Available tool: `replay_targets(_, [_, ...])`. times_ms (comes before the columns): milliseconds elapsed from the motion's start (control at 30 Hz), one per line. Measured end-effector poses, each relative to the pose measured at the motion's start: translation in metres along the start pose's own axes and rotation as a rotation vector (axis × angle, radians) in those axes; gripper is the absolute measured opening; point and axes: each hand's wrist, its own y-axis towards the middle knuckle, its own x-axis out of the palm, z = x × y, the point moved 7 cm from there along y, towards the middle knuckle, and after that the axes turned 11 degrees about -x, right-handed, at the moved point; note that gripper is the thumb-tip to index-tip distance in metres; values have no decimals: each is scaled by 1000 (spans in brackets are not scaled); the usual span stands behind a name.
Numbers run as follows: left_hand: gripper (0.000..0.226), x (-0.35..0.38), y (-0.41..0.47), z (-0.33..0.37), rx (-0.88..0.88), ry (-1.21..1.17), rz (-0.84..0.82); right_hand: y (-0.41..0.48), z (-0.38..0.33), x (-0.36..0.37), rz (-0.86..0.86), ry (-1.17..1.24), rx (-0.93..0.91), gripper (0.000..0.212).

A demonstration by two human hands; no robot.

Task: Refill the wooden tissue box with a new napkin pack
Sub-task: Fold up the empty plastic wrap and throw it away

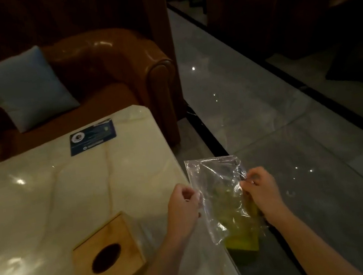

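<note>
The wooden tissue box (pixel 110 259) lies on the marble table (pixel 46 201) near its front right corner, its oval opening dark. Just past the table's right edge I hold a clear plastic wrapper (pixel 220 192) spread flat in the air. My left hand (pixel 183 206) pinches its left edge and my right hand (pixel 262 190) pinches its right edge. Yellow-green print shows through the lower part of the wrapper, and a yellow-green object (pixel 244 243) sits below it; I cannot tell whether it is inside the wrapper. No napkins are visible.
A dark blue card (pixel 92 137) lies at the table's far edge. Behind the table stands a brown leather armchair (pixel 120 64) with a grey-blue cushion (pixel 24 88). To the right is a glossy tiled floor (pixel 265 114) with a dark strip.
</note>
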Motion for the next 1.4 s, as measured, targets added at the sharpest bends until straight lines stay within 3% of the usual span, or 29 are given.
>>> replay_targets(100, [9,31,16,0,5,97,-21,17,21,-12,-43,-41,19,14])
replay_targets(167, [22,56,28,-4,2,219,-84,28,37,-20,-53,-23,47,11])
replay_targets(267, [50,94,51,-11,7,432,-211,39,64,-24,-110,-9,107,32])
replay_targets(400, [61,132,86,-21,1,568,-235,60,98,-22,-164,-79,133,56])
replay_targets(567, [53,174,135,-48,-5,749,-221,95,145,-10,-225,-240,119,65])
replay_targets(800, [64,232,201,-123,-45,927,-223,132,243,3,-227,-356,130,66])
replay_targets(1000, [60,276,246,-204,-83,1002,-242,135,343,17,-251,-429,273,67])
replay_targets(1100, [64,289,264,-248,-127,1052,-298,130,391,33,-373,-504,312,66])
replay_targets(1233, [75,293,271,-309,-274,1243,-465,115,444,53,-485,-498,433,82])
replay_targets(1400, [65,286,271,-329,-301,1355,-529,102,473,57,-556,-578,490,76])
